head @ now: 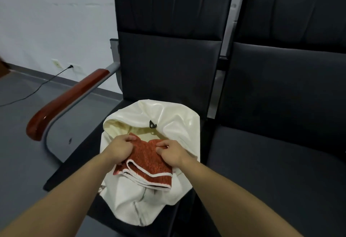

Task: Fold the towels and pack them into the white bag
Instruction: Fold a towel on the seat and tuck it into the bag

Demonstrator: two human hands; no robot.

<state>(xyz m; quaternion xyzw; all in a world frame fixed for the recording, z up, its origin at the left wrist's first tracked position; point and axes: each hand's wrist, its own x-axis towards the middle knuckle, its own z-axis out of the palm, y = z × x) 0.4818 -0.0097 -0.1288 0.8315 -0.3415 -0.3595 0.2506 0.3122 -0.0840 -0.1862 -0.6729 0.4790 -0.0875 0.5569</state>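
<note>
A glossy white bag [174,116] lies open on the left black seat, its mouth facing me. A folded red-orange towel [148,163] with white trim sits at the bag's mouth, its far end inside the opening and its near folded edges hanging over the front rim. My left hand [119,147] grips the towel's left side with curled fingers. My right hand [171,152] pinches the towel's right side. The deeper inside of the bag is hidden by the towel.
A second black seat [280,152] stands to the right. A red-brown wooden armrest [65,100] on a grey metal frame runs along the left. Grey floor, a wall outlet and a black cable [41,85] lie beyond it.
</note>
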